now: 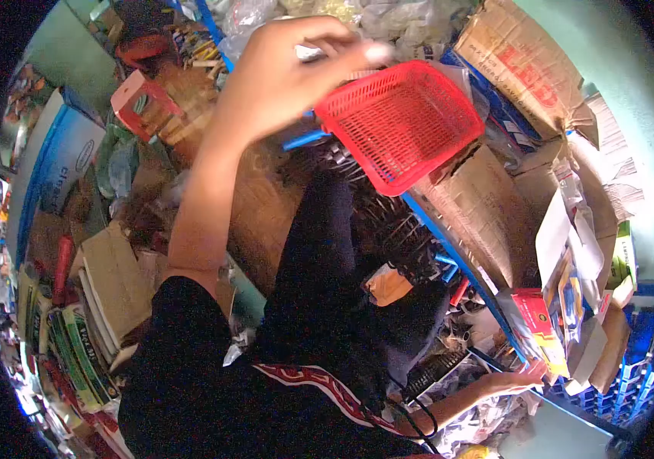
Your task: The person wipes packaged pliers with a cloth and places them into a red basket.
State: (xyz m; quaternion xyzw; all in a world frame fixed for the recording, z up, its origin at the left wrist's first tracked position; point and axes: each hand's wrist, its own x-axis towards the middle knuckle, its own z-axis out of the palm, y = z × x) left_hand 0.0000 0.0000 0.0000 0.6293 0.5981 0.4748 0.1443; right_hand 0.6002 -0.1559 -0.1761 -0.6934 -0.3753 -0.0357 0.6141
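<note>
At the top centre, my left hand point(304, 65) is raised beside a red plastic basket point(407, 118), its fingers curled and the thumb near the rim. The basket has mesh sides and nothing shows inside it. Whether the fingers grip its rim is not clear. Low on the right, my right hand point(522, 379) reaches toward a blue rack edge, close to a red and yellow packet point(537, 317). Its fingers are small and blurred there.
Cardboard boxes point(522, 57) stand at the upper right. A blue rack bar point(464, 268) runs diagonally beside dark metal parts point(388, 222). Stacked cartons point(116, 287) and a white and blue box point(59, 168) are on the left. Blue crates point(648, 344) sit at the lower right.
</note>
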